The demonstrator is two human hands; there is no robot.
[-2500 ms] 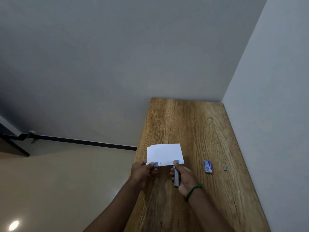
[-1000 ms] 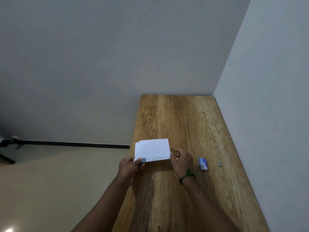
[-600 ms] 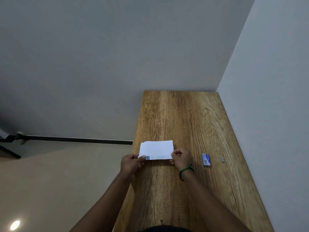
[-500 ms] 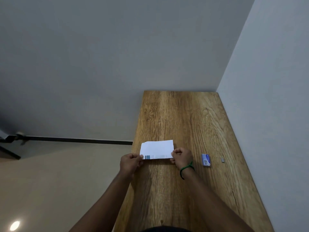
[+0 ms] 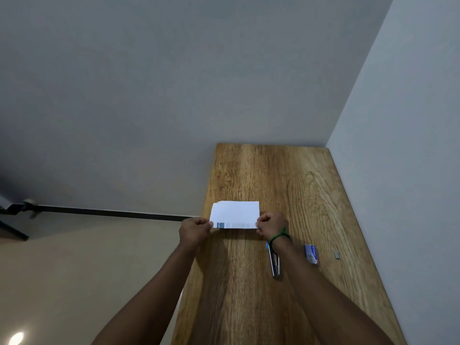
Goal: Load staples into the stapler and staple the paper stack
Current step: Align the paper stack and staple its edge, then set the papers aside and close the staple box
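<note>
A small white paper stack (image 5: 235, 214) with a blue printed strip along its near edge is held over the wooden table (image 5: 286, 175). My left hand (image 5: 194, 229) pinches its near left corner. My right hand (image 5: 271, 226), with a green band on the wrist, pinches the near right corner. The stapler (image 5: 273, 262), slim and silvery with a blue tip, lies on the table just under my right wrist, partly hidden by it. A small blue staple box (image 5: 311, 253) lies to the right of it.
A tiny grey strip of staples (image 5: 337, 255) sits near the table's right side, close to the white wall (image 5: 403, 170). The table's left edge drops off to a beige floor (image 5: 74, 270). A dark baseboard runs along the far wall.
My right hand held the stapler at the paper's corner 2.5 s ago; the stapler now lies on the table and that hand pinches the paper. The paper has been lowered flatter.
</note>
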